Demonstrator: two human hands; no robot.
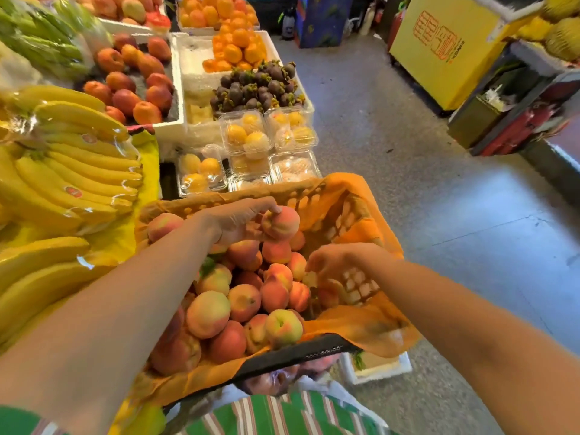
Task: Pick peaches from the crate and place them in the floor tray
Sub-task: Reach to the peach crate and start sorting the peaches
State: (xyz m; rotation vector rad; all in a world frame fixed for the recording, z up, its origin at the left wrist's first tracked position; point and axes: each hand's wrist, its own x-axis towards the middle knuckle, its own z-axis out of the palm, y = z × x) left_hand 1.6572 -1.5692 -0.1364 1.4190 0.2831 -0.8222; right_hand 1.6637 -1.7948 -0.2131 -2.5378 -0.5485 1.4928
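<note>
So the crate [298,354] sits front and centre, lined with an orange plastic sheet [361,328] that spills over its rim, and it's piled with peaches [244,301], reddish-orange with some yellow-green patches.

The left hand [233,222] is over the far side of the crate, fingers and thumb curled round one peach [281,223], which is lifted clear above the pile. That peach is above the far end of the crate, not in any tray.

The right hand [340,260] is over the right side of the crate, with the fingers bent down and bunched together, tips right by the peaches against the crate's right wall. There's a small pale bit at the fingertips, but honestly I can't tell whether it's pinching anything or just touching the fruit.

Left of the crate, wrapped bunches of bananas [78,171] lie on a yellow sheet on the counter. Just past the crate's far edge are clear clamshell boxes [248,136] of yellow fruit, and further beyond those a heap of dark mangosteens [254,86]. Below the crate's near right corner, a white foam tray [379,370] sits on the grey floor [439,199], mostly hidden by the liner.
</note>
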